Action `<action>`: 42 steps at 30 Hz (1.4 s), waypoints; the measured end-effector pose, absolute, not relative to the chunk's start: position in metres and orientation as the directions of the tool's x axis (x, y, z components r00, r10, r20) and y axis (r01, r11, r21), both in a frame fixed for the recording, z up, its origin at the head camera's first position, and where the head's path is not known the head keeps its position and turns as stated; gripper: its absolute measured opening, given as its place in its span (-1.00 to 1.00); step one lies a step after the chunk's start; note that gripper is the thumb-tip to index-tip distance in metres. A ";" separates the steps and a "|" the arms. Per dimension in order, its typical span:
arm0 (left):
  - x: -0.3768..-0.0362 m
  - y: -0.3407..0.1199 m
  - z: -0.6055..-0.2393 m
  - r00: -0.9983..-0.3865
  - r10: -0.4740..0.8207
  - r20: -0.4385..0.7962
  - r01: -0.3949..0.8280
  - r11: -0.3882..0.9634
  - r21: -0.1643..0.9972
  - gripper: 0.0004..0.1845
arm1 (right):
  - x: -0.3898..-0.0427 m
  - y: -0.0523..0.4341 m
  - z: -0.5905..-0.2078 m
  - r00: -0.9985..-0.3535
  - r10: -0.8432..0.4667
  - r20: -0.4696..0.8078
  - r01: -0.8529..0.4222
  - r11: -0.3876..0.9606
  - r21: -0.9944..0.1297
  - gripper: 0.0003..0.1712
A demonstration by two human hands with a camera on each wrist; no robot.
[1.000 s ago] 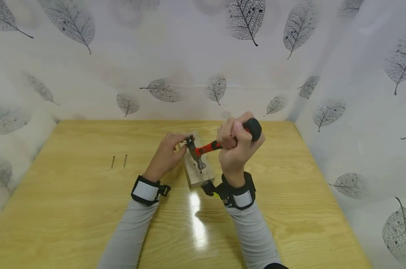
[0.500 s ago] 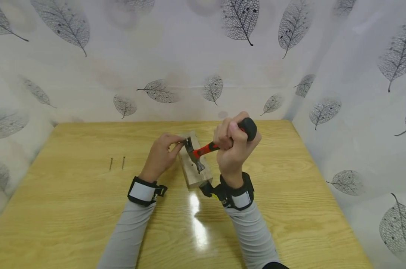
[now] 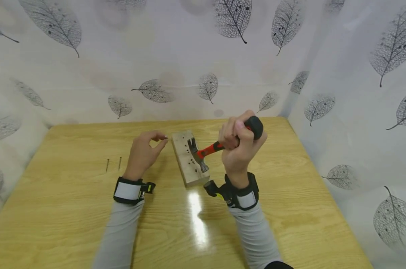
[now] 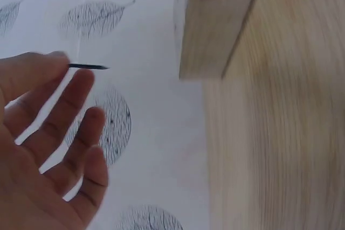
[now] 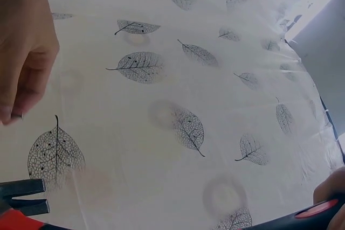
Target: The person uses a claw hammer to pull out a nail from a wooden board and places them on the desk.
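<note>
A wooden block (image 3: 186, 158) is lying on the desk (image 3: 71, 209) near its middle. The hammer (image 3: 203, 153) is hanging over the block, its head above the block's top face, with the right hand (image 3: 239, 144) gripping its handle to the block's right. The left hand (image 3: 143, 152) is sitting just left of the block, apart from it, pinching a nail (image 4: 88, 67). Two nails (image 3: 113, 164) are lying side by side on the desk further left. A wall (image 3: 189, 56) is standing behind the desk and along its right side.
</note>
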State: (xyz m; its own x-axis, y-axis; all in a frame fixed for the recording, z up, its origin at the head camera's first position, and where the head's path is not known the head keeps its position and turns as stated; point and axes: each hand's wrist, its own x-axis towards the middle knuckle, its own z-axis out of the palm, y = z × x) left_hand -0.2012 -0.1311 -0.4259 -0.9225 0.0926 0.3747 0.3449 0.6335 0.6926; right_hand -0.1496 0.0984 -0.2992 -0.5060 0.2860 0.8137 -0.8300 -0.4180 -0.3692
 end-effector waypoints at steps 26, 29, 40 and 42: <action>-0.173 -0.228 -0.450 -0.989 -0.147 -0.002 -0.132 0.879 0.458 -0.77 | -0.127 0.187 -0.302 -0.769 0.114 0.628 -0.638 -0.105 -0.763 -0.60; -0.172 -0.227 -0.454 -0.987 -0.162 0.018 -0.137 0.884 0.447 -0.80 | -0.128 0.188 -0.302 -0.783 0.105 0.613 -0.620 -0.061 -0.782 -0.62; -0.171 -0.228 -0.454 -0.981 -0.193 0.000 -0.172 0.872 0.458 -0.73 | -0.132 0.198 -0.303 -0.849 0.106 0.518 -0.508 0.111 -0.854 -0.65; -0.172 -0.229 -0.452 -0.982 -0.189 0.011 -0.162 0.869 0.468 -0.70 | -0.135 0.201 -0.304 -0.873 0.100 0.477 -0.454 0.186 -0.871 -0.65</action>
